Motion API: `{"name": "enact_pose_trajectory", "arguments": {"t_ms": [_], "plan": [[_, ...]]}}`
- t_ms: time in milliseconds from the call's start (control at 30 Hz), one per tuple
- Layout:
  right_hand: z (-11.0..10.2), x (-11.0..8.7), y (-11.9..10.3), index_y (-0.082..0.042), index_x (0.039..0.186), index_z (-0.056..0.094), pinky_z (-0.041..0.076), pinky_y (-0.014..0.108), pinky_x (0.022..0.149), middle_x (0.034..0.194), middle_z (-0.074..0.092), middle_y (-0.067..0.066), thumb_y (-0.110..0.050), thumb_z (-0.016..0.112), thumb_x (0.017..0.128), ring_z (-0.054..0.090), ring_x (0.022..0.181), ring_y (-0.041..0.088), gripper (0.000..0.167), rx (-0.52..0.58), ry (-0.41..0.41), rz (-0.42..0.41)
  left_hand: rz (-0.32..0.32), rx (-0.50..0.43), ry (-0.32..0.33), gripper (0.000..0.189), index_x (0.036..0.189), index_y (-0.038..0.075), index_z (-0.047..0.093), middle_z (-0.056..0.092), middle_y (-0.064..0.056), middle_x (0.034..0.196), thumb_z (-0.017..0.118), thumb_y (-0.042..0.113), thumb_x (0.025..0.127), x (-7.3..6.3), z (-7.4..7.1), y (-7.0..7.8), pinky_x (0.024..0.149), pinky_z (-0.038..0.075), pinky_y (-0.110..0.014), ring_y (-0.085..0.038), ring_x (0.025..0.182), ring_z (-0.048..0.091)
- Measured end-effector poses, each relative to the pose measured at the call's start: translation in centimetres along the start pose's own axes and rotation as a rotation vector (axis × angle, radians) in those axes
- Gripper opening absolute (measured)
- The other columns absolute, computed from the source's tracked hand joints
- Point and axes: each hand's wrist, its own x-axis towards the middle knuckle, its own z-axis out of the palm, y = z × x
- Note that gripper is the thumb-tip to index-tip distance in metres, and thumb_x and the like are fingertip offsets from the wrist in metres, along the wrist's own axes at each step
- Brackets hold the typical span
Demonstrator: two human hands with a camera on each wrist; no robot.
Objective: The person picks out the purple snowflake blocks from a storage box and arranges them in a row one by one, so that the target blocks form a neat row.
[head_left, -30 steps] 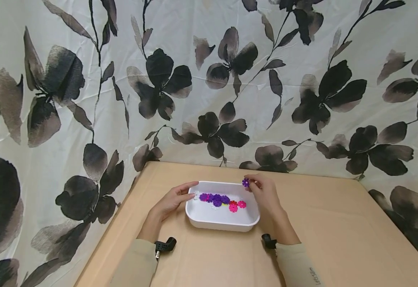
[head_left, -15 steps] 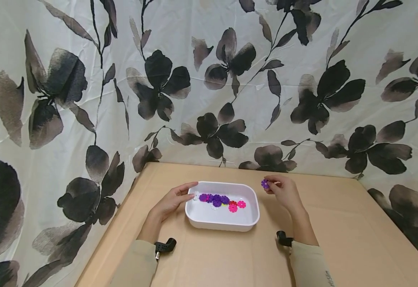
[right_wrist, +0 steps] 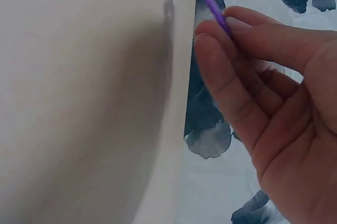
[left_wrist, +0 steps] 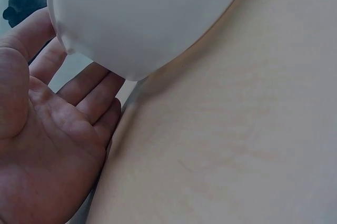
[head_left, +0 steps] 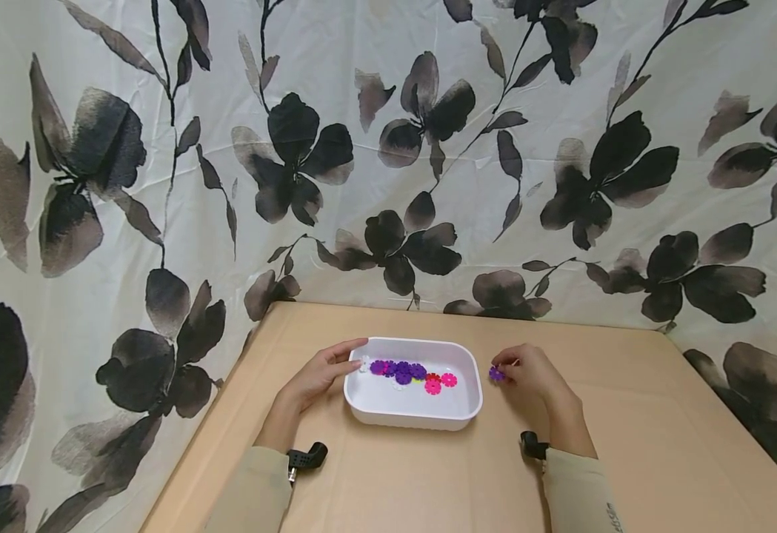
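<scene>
Pinching a purple flower (head_left: 496, 374), the right hand (head_left: 531, 374) appeared mid-placement, release seemingly required; the left hand (head_left: 318, 374) gripped the tray (head_left: 388, 403).

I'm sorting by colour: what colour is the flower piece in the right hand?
Purple; the flower piece shows best in the right wrist view.

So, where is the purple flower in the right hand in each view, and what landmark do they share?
Head: flower just right of the tray, in the right hand.
Left wrist: not in it.
Right wrist: near the top, right of centre, edge-on.
Shared landmark: the table, in all three.
</scene>
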Motion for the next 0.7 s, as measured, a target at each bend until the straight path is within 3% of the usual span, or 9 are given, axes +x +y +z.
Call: {"name": "enact_pose_trajectory", "arguments": {"t_ms": [167,400,700], "plan": [[0.2,-0.2,0.2,0.002,0.105,0.078,0.063,0.035,0.074,0.095,0.077,0.012,0.007,0.065,0.096,0.069,0.082,0.022,0.017,0.007,-0.044,0.011,0.003,0.002,0.003,0.054,0.152,0.016,0.055,0.043,-0.007,0.165,0.070,0.020,0.101,0.0,0.0,0.0,0.129,0.021,-0.053,-0.030,0.154,0.037],[0.8,-0.6,-0.3,0.002,0.103,0.079,0.064,0.034,0.078,0.094,0.078,0.014,0.007,0.066,0.096,0.071,0.082,0.022,0.016,0.046,-0.095,0.013,-0.006,-0.005,-0.006,0.055,0.153,0.016,0.054,0.042,-0.008,0.165,0.070,0.020,0.100,-0.2,-0.1,0.1,0.129,0.022,-0.052,-0.030,0.154,0.036],[1.0,-1.2,-0.9,0.000,0.100,0.081,0.064,0.037,0.081,0.094,0.078,0.011,0.008,0.070,0.092,0.069,0.081,0.019,0.016,0.033,-0.103,0.030,-0.007,-0.011,-0.010,0.055,0.153,0.014,0.053,0.042,-0.008,0.165,0.070,0.019,0.100,-0.4,-0.2,0.2,0.129,0.021,-0.052,-0.031,0.154,0.036]]}}
